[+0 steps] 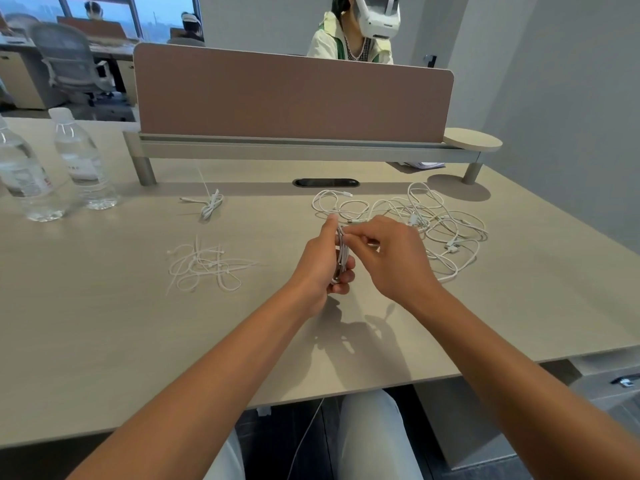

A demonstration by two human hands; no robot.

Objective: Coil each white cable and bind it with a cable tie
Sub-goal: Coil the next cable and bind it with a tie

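Gripping a folded bundle of white cable [341, 252] upright in my left hand [320, 263], I am curling those fingers around its lower half while the thumb side is pressing against the strands, just above the pale surface [121, 323]. My right hand [388, 252] is reaching across from the other side, and its fingertips [348, 233] are pinching the top of the same bundle, close to a small connector end sticking out there. Both hands are hovering near the middle of the surface, and their shadows are falling just in front of them. A loose tangle of more white cables [426, 220] is sprawling to the right, just behind my right hand, with several plugs showing among the loops. One cable already bound [209, 204] is lying well apart on the far left side, with the tail of its tie sticking up. A scatter of white cable ties [204, 265] is lying nearer to me, left of my left hand. Two clear water bottles [85, 161] are standing upright at the left edge. A brown divider panel [291, 98] is running across the back, and a person wearing a white headset [377, 15] is sitting behind it.
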